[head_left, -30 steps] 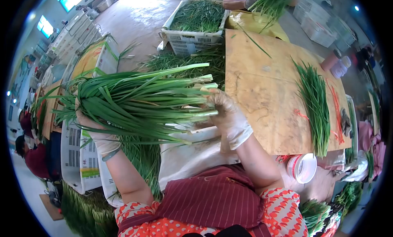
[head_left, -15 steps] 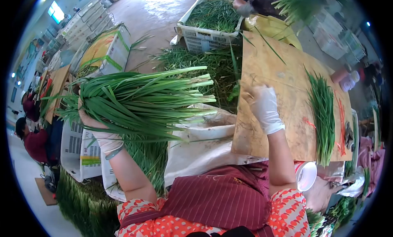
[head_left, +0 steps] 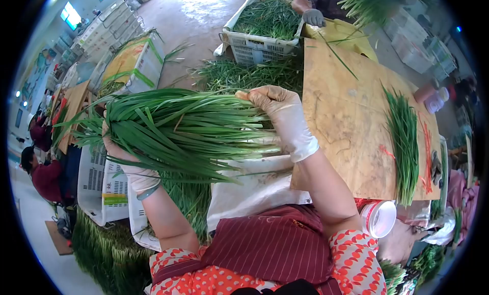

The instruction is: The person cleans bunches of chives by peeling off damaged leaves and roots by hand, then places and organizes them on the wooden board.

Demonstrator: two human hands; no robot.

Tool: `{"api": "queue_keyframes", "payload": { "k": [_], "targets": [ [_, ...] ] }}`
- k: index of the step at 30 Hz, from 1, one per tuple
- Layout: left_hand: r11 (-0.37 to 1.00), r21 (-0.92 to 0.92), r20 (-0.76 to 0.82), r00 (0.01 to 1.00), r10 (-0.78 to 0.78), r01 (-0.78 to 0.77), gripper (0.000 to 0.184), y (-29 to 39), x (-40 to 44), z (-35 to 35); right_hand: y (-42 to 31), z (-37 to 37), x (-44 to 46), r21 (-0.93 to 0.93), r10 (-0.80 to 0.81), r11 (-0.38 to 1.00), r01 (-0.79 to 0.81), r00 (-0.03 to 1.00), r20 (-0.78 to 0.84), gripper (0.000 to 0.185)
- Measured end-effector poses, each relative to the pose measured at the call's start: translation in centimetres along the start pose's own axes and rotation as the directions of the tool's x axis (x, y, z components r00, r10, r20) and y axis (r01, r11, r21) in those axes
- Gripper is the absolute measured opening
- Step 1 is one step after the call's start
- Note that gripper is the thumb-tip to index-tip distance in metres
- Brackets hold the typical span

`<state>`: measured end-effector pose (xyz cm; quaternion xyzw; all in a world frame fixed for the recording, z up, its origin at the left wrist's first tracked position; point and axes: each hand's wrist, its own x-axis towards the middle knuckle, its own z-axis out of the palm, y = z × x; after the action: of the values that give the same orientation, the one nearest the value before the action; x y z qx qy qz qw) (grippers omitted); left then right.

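Note:
A large bunch of garlic chives [head_left: 178, 124] lies sideways in front of me, dark leaves to the left and pale stem ends to the right. My left hand [head_left: 122, 155], in a thin whitish glove, is wrapped round the leafy end; leaves hide part of its fingers. At the upper stem ends, my gloved right hand [head_left: 282, 114] is closed in a pinch. Its fingertips grip chive stems at the bunch's top edge; how many is unclear. A second bunch of chives [head_left: 402, 147] rests on the wooden board [head_left: 351, 127] to the right.
Beyond the bunch stands a white crate [head_left: 262, 48] heaped with greens. Loose leaves [head_left: 249, 73] cover the floor before it. Red ties [head_left: 426, 157] lie on the board. A co-worker's gloved hand [head_left: 313, 17] shows at the back. A white bucket [head_left: 381, 218] sits near my right elbow.
My right hand has moved left from over the board to the stem ends and closed on stems there. The left hand keeps the bunch almost in place. The co-worker's gloved hand has shifted slightly.

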<state>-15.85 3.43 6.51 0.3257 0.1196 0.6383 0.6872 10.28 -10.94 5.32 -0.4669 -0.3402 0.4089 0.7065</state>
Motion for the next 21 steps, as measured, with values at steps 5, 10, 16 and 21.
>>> {"api": "queue_keyframes", "payload": {
  "k": [5, 10, 16, 21],
  "targets": [
    [0.999, -0.001, -0.062, 0.997, 0.037, -0.037, 0.034, 0.1, 0.0, -0.7, -1.1, -2.3, 0.2, -0.129, -0.283, 0.957, 0.26, 0.936, -0.211, 0.015],
    [0.996, 0.06, -0.033, 0.998, 0.061, -0.059, 0.035, 0.9, -0.3, -2.0, 2.3, -10.4, 1.7, -0.32, -0.239, 0.939, 0.125, 0.907, -0.347, 0.021],
    [0.997, 0.062, -0.028, 0.998, 0.054, -0.053, 0.037, 0.5, 0.0, -1.2, 0.6, -4.4, 0.7, -0.729, -0.29, 0.485, 0.483, 0.875, 0.386, 0.027],
    [0.997, 0.048, -0.062, 0.996, 0.06, -0.057, 0.037, 0.7, 0.3, -1.1, 2.8, -2.7, 1.6, -0.654, -0.182, 0.692, 0.305, 0.951, 0.251, 0.017]
  ]
}}
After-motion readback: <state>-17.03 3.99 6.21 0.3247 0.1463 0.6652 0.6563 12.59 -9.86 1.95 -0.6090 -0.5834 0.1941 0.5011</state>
